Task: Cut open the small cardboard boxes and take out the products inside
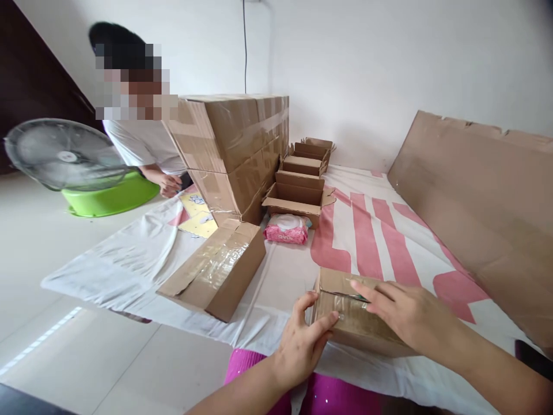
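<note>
A closed cardboard box (345, 308) with shiny clear tape along its top lies near the table's front edge. My left hand (307, 334) grips its left end, the thumb on the top and the other fingers at the corner. My right hand (404, 311) lies over the box's top with its fingers stretched out, touching the surface. Between my hands a narrow dark gap shows at the flap seam, with a small greenish bit beside the right fingers that I cannot make out. The right part of the box is hidden behind my right hand.
A second taped box (216, 268) lies to the left. Behind it rises a stack of cartons (233, 150), with open boxes (296, 196) and a pink wipes pack (286, 229) alongside. A large cardboard sheet (475, 207) leans right. One person stands beyond the stack, near a fan (64, 155).
</note>
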`<action>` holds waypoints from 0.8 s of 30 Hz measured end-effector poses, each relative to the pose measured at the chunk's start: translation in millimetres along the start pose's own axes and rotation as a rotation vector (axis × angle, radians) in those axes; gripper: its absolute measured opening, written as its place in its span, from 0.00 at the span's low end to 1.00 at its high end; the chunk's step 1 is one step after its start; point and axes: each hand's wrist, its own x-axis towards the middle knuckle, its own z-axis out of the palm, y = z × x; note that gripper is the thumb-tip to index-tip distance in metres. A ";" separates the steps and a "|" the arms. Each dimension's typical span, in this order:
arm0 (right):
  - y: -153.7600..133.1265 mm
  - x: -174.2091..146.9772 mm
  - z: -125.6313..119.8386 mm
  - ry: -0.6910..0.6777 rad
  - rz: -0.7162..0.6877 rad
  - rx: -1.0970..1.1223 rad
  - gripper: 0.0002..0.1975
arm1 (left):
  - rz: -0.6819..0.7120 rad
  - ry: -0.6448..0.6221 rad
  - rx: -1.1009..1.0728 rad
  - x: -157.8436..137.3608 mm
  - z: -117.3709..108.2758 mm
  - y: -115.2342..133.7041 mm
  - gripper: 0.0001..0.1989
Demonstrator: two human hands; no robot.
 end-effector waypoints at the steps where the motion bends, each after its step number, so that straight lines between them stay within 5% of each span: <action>1: -2.8 6.4 2.7 -0.020 -0.024 -0.017 0.22 | 0.002 0.001 0.007 0.2 -0.2 0.3 0.22; 10: -4.2 16.6 -5.8 -0.216 -0.051 -0.249 0.27 | 0.017 -0.048 0.044 -1.8 0.3 -2.5 0.23; 24: 11.3 -25.9 -33.4 -0.332 0.119 -0.289 0.21 | 0.039 -0.018 0.110 -0.6 0.0 -1.6 0.21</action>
